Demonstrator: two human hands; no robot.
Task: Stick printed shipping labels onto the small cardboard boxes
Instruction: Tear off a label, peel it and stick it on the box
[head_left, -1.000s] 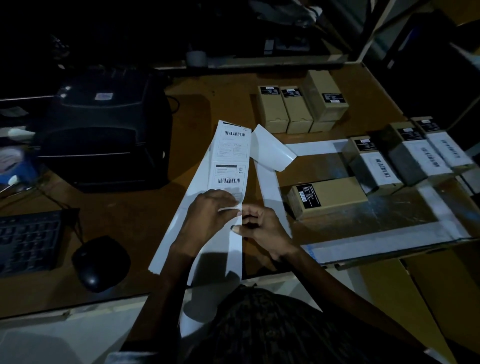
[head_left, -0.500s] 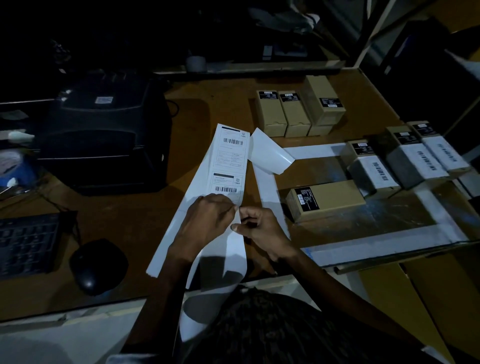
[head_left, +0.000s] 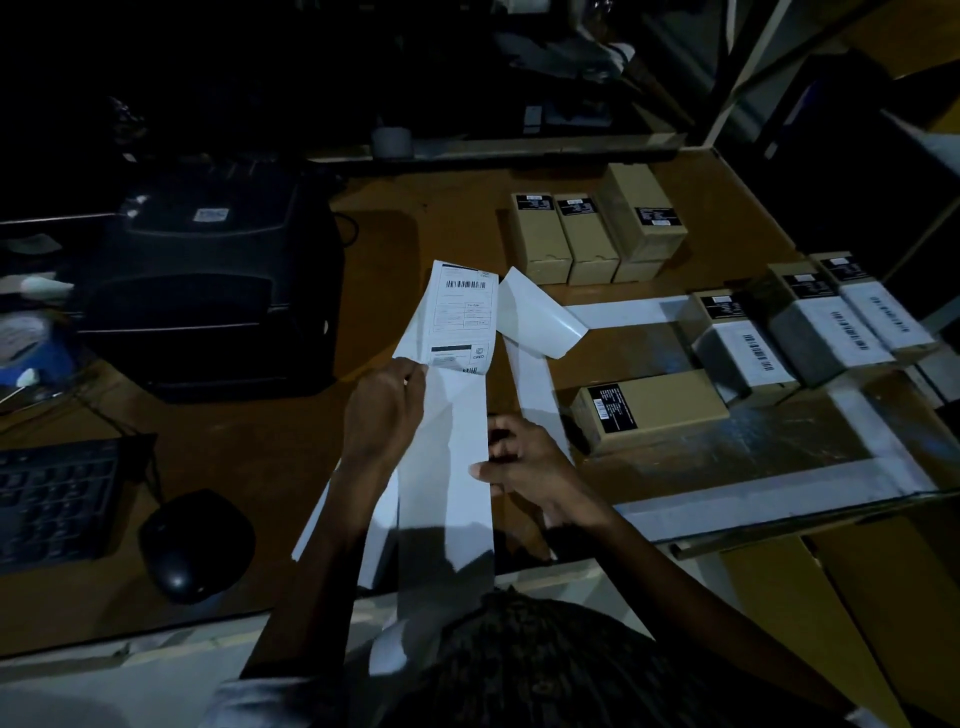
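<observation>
Dim wooden desk (head_left: 249, 467), label-peeling time

left hand (head_left: 382, 410) pinched the printed label (head_left: 462, 317); right hand (head_left: 524, 462) gripped the backing strip (head_left: 452, 467) below it

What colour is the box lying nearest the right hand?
Tan cardboard box with a black printed sticker at its left end, seen in the head view.

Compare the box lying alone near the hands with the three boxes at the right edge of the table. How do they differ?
The lone box shows bare brown cardboard with only a small black sticker; the three right boxes each carry a white barcode label. The lone box lies crosswise and apart; the three sit side by side in a row. All share brown cardboard and black stickers.
</observation>
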